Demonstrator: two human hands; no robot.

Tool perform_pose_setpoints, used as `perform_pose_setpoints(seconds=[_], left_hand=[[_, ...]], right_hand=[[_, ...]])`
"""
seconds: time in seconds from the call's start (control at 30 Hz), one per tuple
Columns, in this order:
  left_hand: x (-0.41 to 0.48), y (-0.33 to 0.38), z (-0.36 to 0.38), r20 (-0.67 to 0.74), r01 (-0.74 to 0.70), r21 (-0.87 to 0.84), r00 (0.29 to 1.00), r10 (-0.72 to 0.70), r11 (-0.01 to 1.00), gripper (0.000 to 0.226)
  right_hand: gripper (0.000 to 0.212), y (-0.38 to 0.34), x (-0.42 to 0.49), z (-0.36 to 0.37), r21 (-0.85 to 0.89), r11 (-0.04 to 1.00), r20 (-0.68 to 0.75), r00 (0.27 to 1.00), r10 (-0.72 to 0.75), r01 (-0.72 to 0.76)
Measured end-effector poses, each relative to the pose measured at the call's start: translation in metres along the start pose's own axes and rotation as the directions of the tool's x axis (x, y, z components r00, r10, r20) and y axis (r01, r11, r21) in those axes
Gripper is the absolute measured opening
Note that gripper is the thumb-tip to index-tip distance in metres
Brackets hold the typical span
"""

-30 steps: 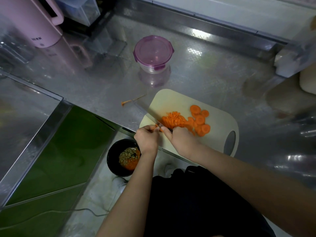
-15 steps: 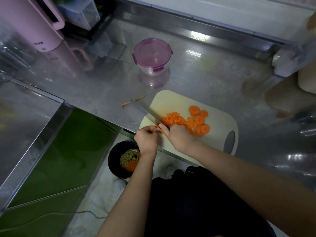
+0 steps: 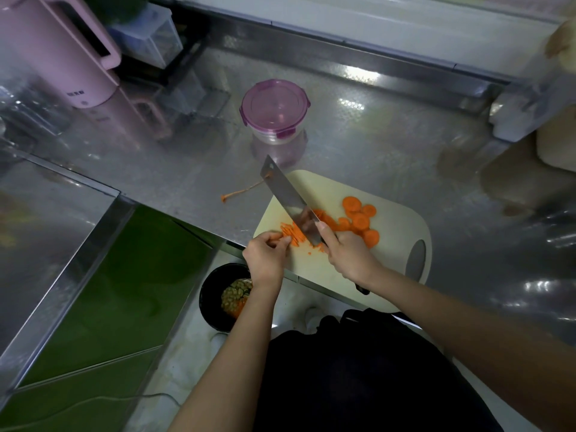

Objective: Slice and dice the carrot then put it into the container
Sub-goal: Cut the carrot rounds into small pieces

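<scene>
Head view looks down on the shiny steel counter [image 3: 389, 145], with a tall pink plastic kettle [image 3: 56, 51] standing at its far left corner. On the near edge lies the cream plastic cutting board with a handle slot [image 3: 402, 219]. Below the counter, on the floor just left of my forearm, sits a round black bin holding vegetable scraps [image 3: 218, 294]. The round clear container with a purple clip-on lid [image 3: 275, 109] stands lid on, beyond the board and apart from it. My right grip [image 3: 347, 254] is wrapped round the handle of the broad steel cleaver [image 3: 286, 194], forefinger laid along its flat; the blade slants away to the left, its tip raised over the board's far left edge. My left grip [image 3: 266, 260], fingers curled, pinches the small bunch of orange carrot strips [image 3: 291, 233] at the board's near left corner, just beside the blade. The pile of orange carrot rounds [image 3: 360, 218] lies mid-board, right of the blade. A thin orange carrot tail [image 3: 240, 192] rests on the counter, left of the board.
</scene>
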State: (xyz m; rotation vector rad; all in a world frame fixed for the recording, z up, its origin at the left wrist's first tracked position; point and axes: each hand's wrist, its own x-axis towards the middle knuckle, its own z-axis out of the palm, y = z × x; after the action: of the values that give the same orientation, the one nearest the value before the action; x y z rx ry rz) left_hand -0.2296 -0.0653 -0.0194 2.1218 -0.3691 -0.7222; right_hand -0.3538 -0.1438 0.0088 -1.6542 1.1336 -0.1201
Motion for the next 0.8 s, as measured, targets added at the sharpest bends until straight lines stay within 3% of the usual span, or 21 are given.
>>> perform_pose_setpoints(seconds=[0.17, 0.3, 0.4, 0.47, 0.53, 0.63, 0.73, 0.8], left_hand=[[-0.002, -0.001, -0.012, 0.049, -0.119, 0.066, 0.992, 0.116, 0.991, 0.025], [-0.009, 0.019, -0.035, -0.2, -0.147, 0.027, 0.968, 0.149, 0.989, 0.014], [-0.018, 0.04, -0.051, -0.386, -0.335, -0.101, 0.881, 0.274, 0.937, 0.002], [-0.021, 0.052, -0.057, -0.407, -0.46, -0.109, 0.83, 0.382, 0.881, 0.005], [-0.018, 0.059, -0.056, -0.274, -0.527, -0.039, 0.823, 0.498, 0.849, 0.012], [-0.012, 0.063, -0.046, 0.094, -0.582, 0.12, 0.813, 0.574, 0.804, 0.015], [-0.005, 0.061, -0.033, 0.433, -0.586, 0.211, 0.774, 0.462, 0.783, 0.033], [-0.001, 0.06, -0.024, 0.576, -0.602, 0.265, 0.725, 0.377, 0.753, 0.045]], right_hand=[[0.057, 0.003, -0.005, -0.016, -0.015, 0.999, -0.03, 0.998, -0.053, 0.052], [0.049, 0.013, -0.006, -0.031, -0.224, 0.96, -0.018, 0.984, -0.176, 0.168], [0.045, 0.016, -0.009, -0.042, -0.447, 0.86, 0.047, 0.967, -0.252, 0.246], [0.045, 0.014, -0.015, -0.047, -0.55, 0.777, 0.085, 0.946, -0.313, 0.307], [0.043, 0.014, -0.018, -0.049, -0.636, 0.677, 0.126, 0.915, -0.383, 0.371], [0.047, 0.018, -0.018, -0.048, -0.711, 0.549, 0.201, 0.875, -0.441, 0.44], [0.051, 0.027, -0.016, -0.047, -0.746, 0.393, 0.251, 0.773, -0.582, 0.538], [0.053, 0.029, -0.016, -0.046, -0.772, 0.328, 0.23, 0.72, -0.655, 0.545]])
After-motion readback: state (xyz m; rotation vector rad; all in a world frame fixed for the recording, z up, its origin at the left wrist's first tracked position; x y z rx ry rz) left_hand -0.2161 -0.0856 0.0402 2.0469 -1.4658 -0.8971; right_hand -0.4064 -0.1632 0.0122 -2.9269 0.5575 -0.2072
